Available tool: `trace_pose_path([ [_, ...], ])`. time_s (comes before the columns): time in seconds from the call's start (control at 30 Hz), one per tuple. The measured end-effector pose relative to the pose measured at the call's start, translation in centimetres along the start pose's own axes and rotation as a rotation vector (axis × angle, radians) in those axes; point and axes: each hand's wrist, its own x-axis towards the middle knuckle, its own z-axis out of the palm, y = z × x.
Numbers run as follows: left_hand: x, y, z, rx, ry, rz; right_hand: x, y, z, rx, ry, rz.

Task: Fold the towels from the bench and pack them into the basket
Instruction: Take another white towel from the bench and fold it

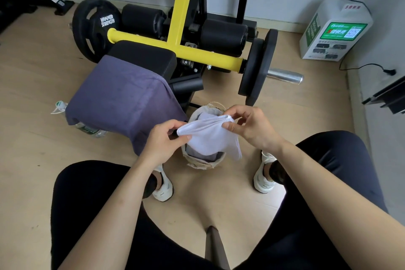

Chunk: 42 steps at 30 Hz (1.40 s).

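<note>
My left hand (166, 138): pinches left end of white towel (208, 136) | My right hand (247, 125): pinches its right end | Towel: folded, held directly above basket (203, 163) on floor | Purple towel (122, 98): draped over bench (151, 55)

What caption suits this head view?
Left hand and right hand pinch a white cloth towel above a beige fabric basket.

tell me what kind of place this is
Most likely a gym or workout room: a yellow-framed weight machine, a black weight plate marked Hammer Strength, and a padded bench with a purple towel draped over it.
</note>
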Motion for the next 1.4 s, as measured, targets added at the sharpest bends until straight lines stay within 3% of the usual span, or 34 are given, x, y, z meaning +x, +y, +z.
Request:
trace_pose_path([
  [0.17, -0.8, 1.6, 0.7, -0.224, 0.016, 0.040, 0.1, 0.3, -0.6, -0.154, 0.018, 0.032],
  [0.3, -0.9, 2.4, 2.0, -0.202, -0.025, 0.096, -0.6, -1.2, 1.2, -0.243, -0.137, -0.043],
  [0.43, -0.9, 2.8, 2.2, -0.190, -0.015, 0.121, -0.6, -1.6, 3.2, -0.312, -0.145, -0.103],
  [0.7, -0.8, 0.8, 2.7, -0.156, -0.108, -0.023, -0.6, -2.8, 2.0, -0.084, -0.158, -0.091],
  [1.03, 0.0, -2.4, 4.8, 0.047, -0.135, -0.185, -0.1, -3.3, -2.7, 0.297, 0.155, -0.090],
  [1.3, 0.3, -3.7, 4.0, 0.123, -0.026, -0.287, 0.3, -1.6, -5.5, 0.290, 0.341, -0.040],
  [1.4, 0.3, -3.3, 3.7, 0.035, 0.008, -0.361, 0.6, -0.6, -6.2, 0.257, 0.424, 0.019],
])
